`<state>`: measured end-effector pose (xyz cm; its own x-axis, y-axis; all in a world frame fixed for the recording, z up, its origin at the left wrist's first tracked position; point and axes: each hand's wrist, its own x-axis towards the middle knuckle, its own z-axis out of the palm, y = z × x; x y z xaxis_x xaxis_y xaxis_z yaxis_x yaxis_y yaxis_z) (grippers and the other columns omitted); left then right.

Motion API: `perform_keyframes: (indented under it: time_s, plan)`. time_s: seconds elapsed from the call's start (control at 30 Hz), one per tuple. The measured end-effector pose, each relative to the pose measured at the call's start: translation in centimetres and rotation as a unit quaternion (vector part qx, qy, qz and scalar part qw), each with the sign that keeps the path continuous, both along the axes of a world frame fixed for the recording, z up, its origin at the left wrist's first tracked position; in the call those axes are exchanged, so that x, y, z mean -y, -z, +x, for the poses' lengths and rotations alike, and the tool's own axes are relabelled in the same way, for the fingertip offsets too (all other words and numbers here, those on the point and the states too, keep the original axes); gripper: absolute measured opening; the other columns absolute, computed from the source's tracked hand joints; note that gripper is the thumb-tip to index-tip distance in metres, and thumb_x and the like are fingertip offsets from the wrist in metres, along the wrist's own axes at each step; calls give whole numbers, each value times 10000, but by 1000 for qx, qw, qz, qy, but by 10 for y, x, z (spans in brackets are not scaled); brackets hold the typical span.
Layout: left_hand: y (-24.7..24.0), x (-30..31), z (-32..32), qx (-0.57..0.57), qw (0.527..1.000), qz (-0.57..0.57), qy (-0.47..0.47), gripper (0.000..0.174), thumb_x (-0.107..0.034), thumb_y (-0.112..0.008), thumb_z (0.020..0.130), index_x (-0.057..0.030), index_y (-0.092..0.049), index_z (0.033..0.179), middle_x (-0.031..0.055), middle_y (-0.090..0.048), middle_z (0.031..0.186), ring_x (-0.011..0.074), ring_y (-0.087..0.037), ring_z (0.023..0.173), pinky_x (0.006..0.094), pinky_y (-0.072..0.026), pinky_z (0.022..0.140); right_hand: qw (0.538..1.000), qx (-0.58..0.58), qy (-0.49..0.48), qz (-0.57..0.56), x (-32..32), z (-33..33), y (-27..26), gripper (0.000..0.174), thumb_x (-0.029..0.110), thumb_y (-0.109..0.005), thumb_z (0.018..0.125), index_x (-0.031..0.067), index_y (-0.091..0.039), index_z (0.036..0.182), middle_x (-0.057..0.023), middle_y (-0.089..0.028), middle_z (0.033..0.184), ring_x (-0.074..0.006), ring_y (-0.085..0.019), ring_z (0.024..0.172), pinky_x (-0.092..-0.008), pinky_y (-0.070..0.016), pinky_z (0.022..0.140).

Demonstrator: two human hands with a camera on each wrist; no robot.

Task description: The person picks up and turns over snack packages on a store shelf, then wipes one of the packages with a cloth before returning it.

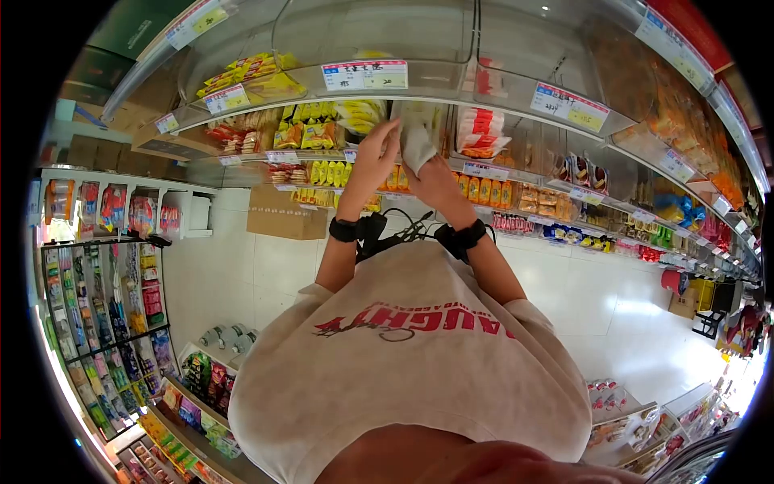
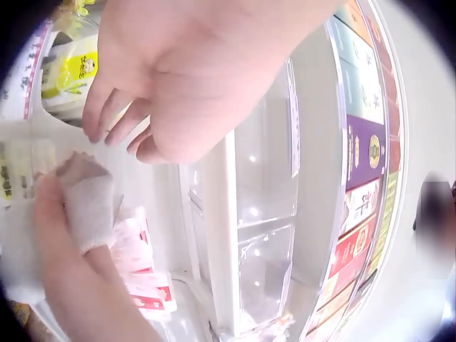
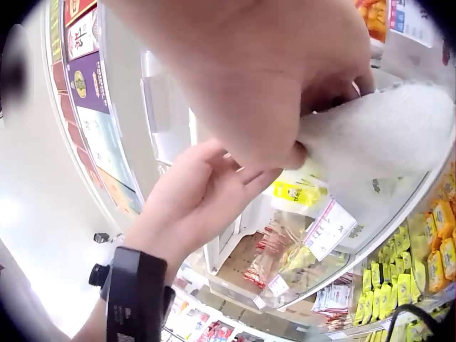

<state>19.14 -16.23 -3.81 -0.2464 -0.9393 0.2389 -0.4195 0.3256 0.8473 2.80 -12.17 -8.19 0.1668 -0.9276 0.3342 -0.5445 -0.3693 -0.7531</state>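
A white cloth [image 1: 418, 145] is bunched in my right hand [image 1: 439, 189], over a clear bin on the snack shelf. In the right wrist view my right fingers grip one end of the cloth [image 3: 388, 132], and the rest spreads against the clear bin wall. My left hand [image 1: 371, 169] is just to the left, its fingers loosely bent and holding nothing. In the left wrist view those fingers hang beside yellow-and-white snack packs [image 2: 75, 71]. Red-and-white packs [image 1: 481, 133] sit in the bin right of the cloth.
Price tags [image 1: 365, 75] line the shelf edges. Lower tiers hold small yellow and orange packs [image 1: 484, 190]. A cardboard box [image 1: 286, 214] stands on the floor at left. Cables [image 1: 403, 226] hang before the person's shirt. Boxed goods [image 2: 363, 149] line a shelf above.
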Motion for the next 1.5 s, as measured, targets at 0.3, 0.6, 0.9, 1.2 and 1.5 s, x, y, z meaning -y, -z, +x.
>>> perform_keyframes:
  time_s: [0.3,0.6,0.9,1.2,1.5]
  plan:
    - [-11,-9,53,-89,978,-60,-176,244,-47,-625,969,-12,-639,1209,120,-674,1027,201,-671,892,321,-567,724,984,169,26,-46,11,28,-35,322,161,-572,1011,-2,-562,1288,-279,-602,1233,-504,-538,1129,-494,-450,953]
    - [5,24,89,103,983,-110,-102,294,-38,-731,854,4,-670,1140,161,-636,1060,321,-639,952,405,-544,766,988,147,29,-47,46,81,-13,304,161,-593,1003,4,-572,1263,-248,-660,1041,-470,-613,894,-455,-509,797]
    - [27,43,104,169,973,-136,-77,396,-63,-801,811,-41,-602,1152,153,-582,942,342,-595,926,463,-537,766,974,206,54,80,18,80,-20,350,247,-570,1037,3,-561,1288,-158,-663,1080,-282,-625,934,-376,-500,847]
    - [33,46,115,116,978,-163,-58,326,-95,-789,854,-59,-609,1123,133,-543,1040,349,-577,990,463,-542,762,944,263,165,111,-30,84,3,364,282,-581,1042,-25,-591,1238,-81,-659,1079,-157,-598,979,-299,-491,857]
    - [38,55,120,27,982,-177,-62,225,-85,-766,865,-37,-672,1063,130,-680,1013,321,-604,1041,461,-538,822,900,283,257,212,-13,102,-19,437,389,-542,1062,-30,-616,1159,-54,-641,935,-111,-541,871,-297,-470,773]
